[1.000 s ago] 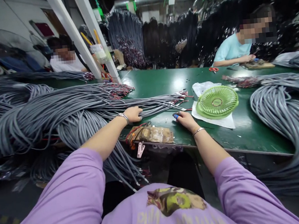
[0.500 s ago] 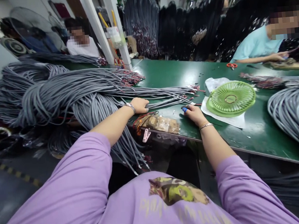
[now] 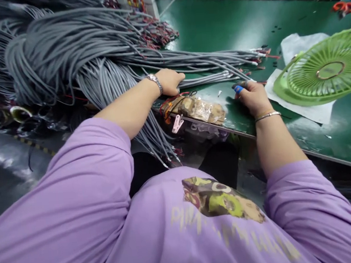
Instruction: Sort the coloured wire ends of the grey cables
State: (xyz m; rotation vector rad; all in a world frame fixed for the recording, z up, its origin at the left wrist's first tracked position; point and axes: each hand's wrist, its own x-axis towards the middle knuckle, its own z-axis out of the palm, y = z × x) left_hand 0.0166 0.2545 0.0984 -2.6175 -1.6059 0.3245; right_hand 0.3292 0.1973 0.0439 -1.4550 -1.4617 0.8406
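My left hand (image 3: 171, 82) is curled palm-down over several grey cables (image 3: 209, 79), which come out past its fingers toward the right. With thumb and fingers closed, my right hand (image 3: 254, 96) pinches the end of one grey cable (image 3: 234, 72); thin red wire shows just beyond the fingers. A blue wrap (image 3: 238, 88) covers one of its fingertips. Between the hands, at the table's front edge, lies a tape-covered block (image 3: 202, 108) with orange and dark wires beside it. A pink clip (image 3: 177, 124) hangs at that edge.
A large heap of grey cables (image 3: 59, 39) covers the left side, some hanging over the edge. A green fan (image 3: 330, 69) stands on white paper (image 3: 318, 113) at right. Orange-handled scissors (image 3: 344, 7) lie farther back on the green table (image 3: 215, 21).
The view has tilted down and come closer, so the co-workers have left the picture. Both hands keep nearly the same places on the cables.
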